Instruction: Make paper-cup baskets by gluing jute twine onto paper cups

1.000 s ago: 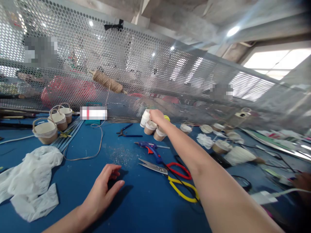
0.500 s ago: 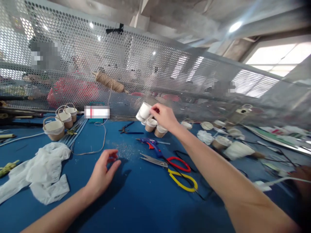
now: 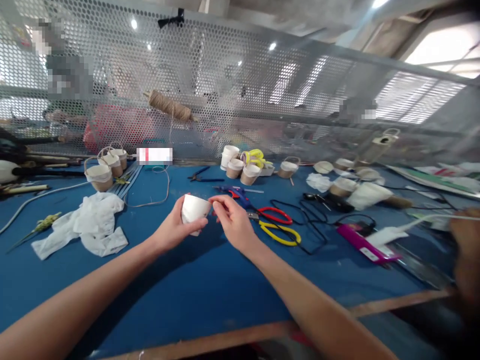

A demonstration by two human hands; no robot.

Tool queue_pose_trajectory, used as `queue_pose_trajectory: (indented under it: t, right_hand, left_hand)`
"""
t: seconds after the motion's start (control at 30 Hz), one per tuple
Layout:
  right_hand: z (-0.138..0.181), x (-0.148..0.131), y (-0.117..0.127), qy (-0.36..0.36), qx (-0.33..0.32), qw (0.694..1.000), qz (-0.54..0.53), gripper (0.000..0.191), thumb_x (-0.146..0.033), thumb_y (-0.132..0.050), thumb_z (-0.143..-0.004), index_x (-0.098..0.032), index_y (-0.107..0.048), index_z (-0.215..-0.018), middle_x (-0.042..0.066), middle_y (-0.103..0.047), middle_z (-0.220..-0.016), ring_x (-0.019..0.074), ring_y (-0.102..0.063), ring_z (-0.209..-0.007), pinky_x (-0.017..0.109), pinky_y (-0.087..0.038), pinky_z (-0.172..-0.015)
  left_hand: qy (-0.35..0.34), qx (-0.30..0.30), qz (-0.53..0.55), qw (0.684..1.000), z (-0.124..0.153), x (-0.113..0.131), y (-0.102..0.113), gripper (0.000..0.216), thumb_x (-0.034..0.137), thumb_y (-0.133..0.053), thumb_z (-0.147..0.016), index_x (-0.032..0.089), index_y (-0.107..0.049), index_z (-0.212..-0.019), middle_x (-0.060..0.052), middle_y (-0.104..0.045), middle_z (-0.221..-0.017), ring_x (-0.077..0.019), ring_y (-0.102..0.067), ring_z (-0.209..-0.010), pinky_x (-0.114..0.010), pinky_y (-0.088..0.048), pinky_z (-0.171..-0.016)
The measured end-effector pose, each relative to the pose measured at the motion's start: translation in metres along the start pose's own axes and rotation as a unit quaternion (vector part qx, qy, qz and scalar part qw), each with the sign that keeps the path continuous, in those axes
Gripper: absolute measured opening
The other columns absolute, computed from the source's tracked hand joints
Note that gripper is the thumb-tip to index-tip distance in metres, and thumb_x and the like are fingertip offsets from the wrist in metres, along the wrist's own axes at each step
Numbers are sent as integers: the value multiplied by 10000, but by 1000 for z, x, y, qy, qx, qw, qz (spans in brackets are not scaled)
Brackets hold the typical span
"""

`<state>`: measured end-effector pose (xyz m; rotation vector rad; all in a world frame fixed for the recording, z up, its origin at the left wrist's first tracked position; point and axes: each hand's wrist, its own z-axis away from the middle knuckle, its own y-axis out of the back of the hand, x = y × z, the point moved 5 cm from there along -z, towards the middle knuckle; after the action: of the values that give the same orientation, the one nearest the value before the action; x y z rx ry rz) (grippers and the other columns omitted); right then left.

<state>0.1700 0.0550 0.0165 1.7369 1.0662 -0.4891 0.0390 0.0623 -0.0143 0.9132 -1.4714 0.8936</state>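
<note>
Blue work table (image 3: pixel 210 295), wood-edged at the near side, backed by a perforated metal screen (image 3: pixel 240 85); other people show only dimly through it.

Head view, positions given from the white paper cup:

1. White paper cup (image 3: pixel 194 210). Held just above the table at mid-frame, tipped on its side with the mouth toward the right hand.
2. Left hand (image 3: pixel 170 232). Closed around the cup from the left, fingers wrapped behind and under it.
3. Right hand (image 3: pixel 234 225). Just right of the cup, thumb and forefinger pinched together at its rim. Whether they grip the rim or some small thing cannot be told.
4. Blue glue gun (image 3: pixel 236 192). Just beyond the cup, lying flat.
5. Red-handled scissors (image 3: pixel 275 216) and yellow-handled scissors (image 3: pixel 281 233). Right of the cup, past the right hand.
6. Cluster of paper cups (image 3: pixel 240 167). Well beyond the cup, at the screen's foot.
7. Pliers (image 3: pixel 200 174). Beyond the cup, left of the cluster.
8. Twine spool (image 3: pixel 169 106). Above and beyond the cup, hung on the screen.
9. Handled cup baskets (image 3: pixel 99 175). Far left of the cup.
10. Crumpled white sheet (image 3: pixel 88 225). Left of the cup.

Step in hand, as judged: working the cup's rim. It calls for a steady left-hand hold and fine fingertip work from the right.
</note>
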Motion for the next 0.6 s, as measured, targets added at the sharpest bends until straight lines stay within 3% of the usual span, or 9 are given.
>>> queue_pose_trajectory:
  t: [0.13, 0.27, 0.37, 0.43, 0.53, 0.6]
  right_hand:
    - [9, 16, -14, -46, -36, 996, -73, 340, -378, -440, -821, -148, -427, -1070, 103, -600, -926, 158, -598, -763, 302, -505, -666]
    - [11, 17, -15, -94, -70, 981, -154, 425, -377, -494, -789, -170, -399, -1148, 105, -579, -1059, 181, -585, -924, 330, -485, -792]
    - [10, 18, -7, -120, -55, 975, -180, 582, -390, -540, -753, -173, -309, -1242, 126, -521, -1157, 199, -587, -911, 354, -495, -772]
    - [10, 16, 0, -102, -32, 986, -126, 658, -394, -559, -736, -164, -265, -1279, 144, -487, -1192, 217, -570, -935, 382, -482, -794]
    - [12, 10, -1, -41, -27, 999, -12, 674, -365, -582, -713, -152, -286, -1280, 162, -439, -1229, 243, -511, -1024, 418, -426, -876]
    - [15, 5, -9, -6, -61, 998, 28, 671, -337, -592, -701, -148, -301, -1276, 158, -447, -1213, 246, -492, -1047, 420, -404, -899]
  left_hand:
    - [-30, 29, -74, 996, 4, -7, -5, 573, 407, -429, -831, 109, -210, -1269, -141, -487, -1133, -196, -519, -980, -341, -425, -851]
    - [-77, 9, -246, 966, 3, -1, -6, 476, 440, -321, -860, 81, -389, -1164, -160, -521, -1092, -229, -504, -998, -379, -394, -879]
    - [-137, -24, -439, 888, -3, 11, 8, 429, 430, -326, -860, 110, -494, -1092, -144, -544, -1059, -238, -495, -988, -390, -385, -881]
    - [-140, -1, -558, 818, -10, 17, 29, 419, 434, -381, -841, 137, -517, -1103, -131, -546, -1089, -260, -471, -1029, -418, -357, -904]
    - [-15, 125, -694, 709, -17, 15, 77, 357, 393, -477, -796, 114, -589, -988, -182, -539, -1069, -359, -437, -1058, -498, -361, -841]
    - [17, 139, -698, 702, -20, 8, 91, 249, 263, -472, -799, 70, -619, -855, -209, -569, -927, -369, -488, -977, -502, -383, -782]
